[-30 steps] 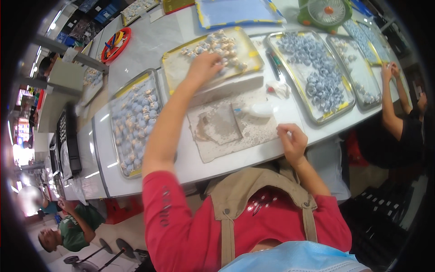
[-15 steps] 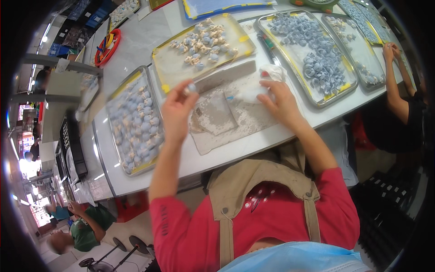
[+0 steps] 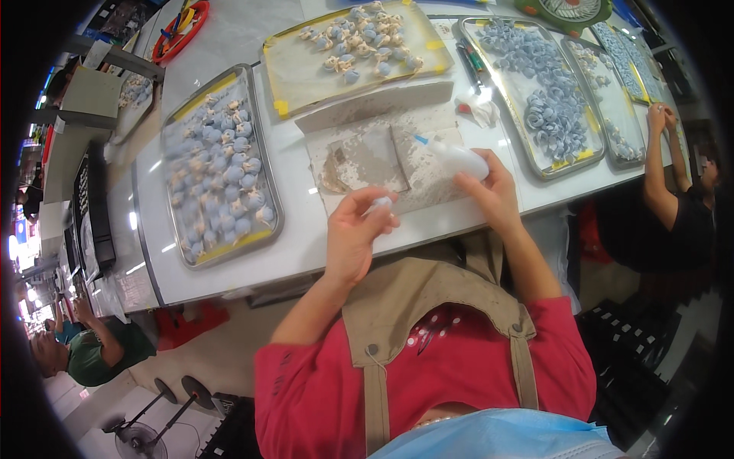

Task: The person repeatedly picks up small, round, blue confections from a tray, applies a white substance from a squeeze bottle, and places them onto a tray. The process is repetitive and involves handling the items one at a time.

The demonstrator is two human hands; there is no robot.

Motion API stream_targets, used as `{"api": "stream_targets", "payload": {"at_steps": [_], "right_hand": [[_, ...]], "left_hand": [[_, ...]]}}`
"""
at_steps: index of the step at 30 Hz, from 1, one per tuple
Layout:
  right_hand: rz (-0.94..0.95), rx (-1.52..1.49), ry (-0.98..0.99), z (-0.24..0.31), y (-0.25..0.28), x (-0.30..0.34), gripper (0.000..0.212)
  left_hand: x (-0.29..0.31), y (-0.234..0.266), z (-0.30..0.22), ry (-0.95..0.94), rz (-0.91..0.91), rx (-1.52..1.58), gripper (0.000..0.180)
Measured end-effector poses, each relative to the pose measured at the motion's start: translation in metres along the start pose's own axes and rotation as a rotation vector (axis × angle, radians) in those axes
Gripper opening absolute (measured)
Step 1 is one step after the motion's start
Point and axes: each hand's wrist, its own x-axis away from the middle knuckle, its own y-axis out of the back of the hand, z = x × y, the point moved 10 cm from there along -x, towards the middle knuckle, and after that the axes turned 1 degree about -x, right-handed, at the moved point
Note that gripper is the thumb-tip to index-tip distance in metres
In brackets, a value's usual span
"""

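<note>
My left hand [image 3: 353, 239] is closed in a pinch on a small pale blue-grey piece [image 3: 381, 203], in front of the cardboard sheet's near edge. The fingers cover part of the piece. In my right hand [image 3: 495, 193] lies a white squeeze bottle [image 3: 459, 159], tilted, its thin blue tip pointing left over the stained cardboard sheet [image 3: 436, 187]. Left of my hands is a metal-rimmed tray [image 3: 280, 218] of small blue-and-cream figures [image 3: 229, 176]. Beyond the cardboard, a yellow-edged tray [image 3: 306, 96] bears more such pieces.
A crumpled white tissue [image 3: 483, 112] and pens [image 3: 472, 61] lie right of the cardboard. Further right stands a tray [image 3: 511, 126] of blue-grey cup-like pieces. A green fan [image 3: 569, 11] is at the back. Another person's hands [image 3: 661, 116] work at the right.
My right hand has picked the squeeze bottle up off the cardboard. My left hand has come nearer my body and rightward with its small piece. The whole view has shifted somewhat.
</note>
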Motion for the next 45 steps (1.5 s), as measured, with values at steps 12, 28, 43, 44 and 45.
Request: {"api": "stream_targets", "payload": {"at_steps": [12,28,43,44,45], "right_hand": [[0.013,-0.214,0.002,0.002,0.017,0.04,0.026],[-0.06,0.522,0.583,0.099,0.011,0.06,0.032],[-0.078,0.717,0.662,0.12,-0.02,0.062,0.034],[-0.077,0.718,0.665,0.12,-0.022,0.061,0.034],[-0.077,0.719,0.667,0.121,-0.022,0.061,0.034]], "left_hand": [[0.009,-0.032,0.016,0.025,0.045,-0.051,0.044],[0.016,-0.028,0.009,-0.066,-0.009,-0.132,0.042],[0.018,-0.018,0.011,-0.029,-0.004,-0.158,0.038],[0.018,-0.019,0.011,-0.027,-0.002,-0.158,0.038],[0.018,-0.018,0.011,-0.028,-0.003,-0.16,0.038]]}}
